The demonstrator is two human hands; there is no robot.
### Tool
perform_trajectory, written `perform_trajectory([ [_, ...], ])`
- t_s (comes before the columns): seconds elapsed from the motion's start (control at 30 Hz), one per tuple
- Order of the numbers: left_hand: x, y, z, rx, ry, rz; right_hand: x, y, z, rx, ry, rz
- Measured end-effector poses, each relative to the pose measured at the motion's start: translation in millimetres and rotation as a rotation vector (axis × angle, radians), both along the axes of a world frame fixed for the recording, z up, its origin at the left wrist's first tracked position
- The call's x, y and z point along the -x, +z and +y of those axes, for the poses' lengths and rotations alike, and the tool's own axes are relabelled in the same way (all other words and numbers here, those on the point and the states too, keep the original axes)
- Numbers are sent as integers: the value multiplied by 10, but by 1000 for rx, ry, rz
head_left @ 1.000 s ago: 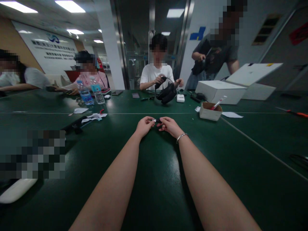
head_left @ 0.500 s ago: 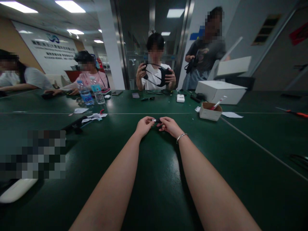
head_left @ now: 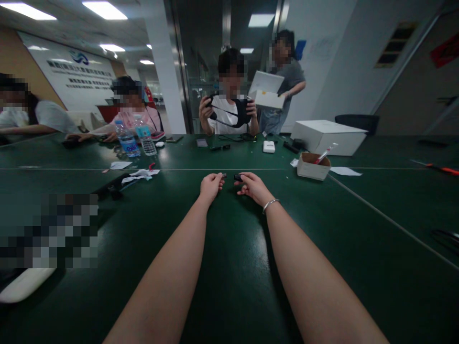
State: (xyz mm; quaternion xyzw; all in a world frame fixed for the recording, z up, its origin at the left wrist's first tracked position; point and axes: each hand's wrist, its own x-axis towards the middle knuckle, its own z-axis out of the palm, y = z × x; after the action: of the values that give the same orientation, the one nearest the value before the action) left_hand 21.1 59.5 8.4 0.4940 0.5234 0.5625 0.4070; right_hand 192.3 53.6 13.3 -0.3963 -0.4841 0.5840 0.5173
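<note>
My left hand [head_left: 211,188] is closed in a pinch on a small silver-grey piece [head_left: 224,176], whose end sticks out past the fingertips. Facing it across a narrow gap, my right hand [head_left: 254,187] pinches a small black piece [head_left: 237,177] between thumb and forefinger, with its other fingers curled below. Both pieces are too small to tell their exact kind. The hands are held over the dark green table [head_left: 236,258], near the seam across its middle.
Right of my hands is a small open box [head_left: 313,170] with a pen-like item, before a larger white box [head_left: 328,136]. Paper scraps [head_left: 141,175] and bottles [head_left: 145,138] stand left. A person opposite holds a black strapped device [head_left: 241,112]; another carries an open white box [head_left: 267,98].
My left hand has moved slightly left, and the silver-grey and black pieces, together before, are now apart. The standing person has moved left with the open white box.
</note>
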Motion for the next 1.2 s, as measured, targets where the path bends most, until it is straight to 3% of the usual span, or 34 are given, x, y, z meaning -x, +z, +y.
perform_trajectory([
  [0.1,-18,-11,-7,-19,-6,17,2,0,4,-5,12,-19],
  [0.3,-41,-66,-5,-44,-147,125,7,-23,25,-17,77,-70],
  [0.63,-36,0,-71,-46,-240,152,-29,-77,61,-41,114,-52],
  [1.2,1,-69,-3,-40,-246,252,-53,-111,73,-128,171,-73],
])
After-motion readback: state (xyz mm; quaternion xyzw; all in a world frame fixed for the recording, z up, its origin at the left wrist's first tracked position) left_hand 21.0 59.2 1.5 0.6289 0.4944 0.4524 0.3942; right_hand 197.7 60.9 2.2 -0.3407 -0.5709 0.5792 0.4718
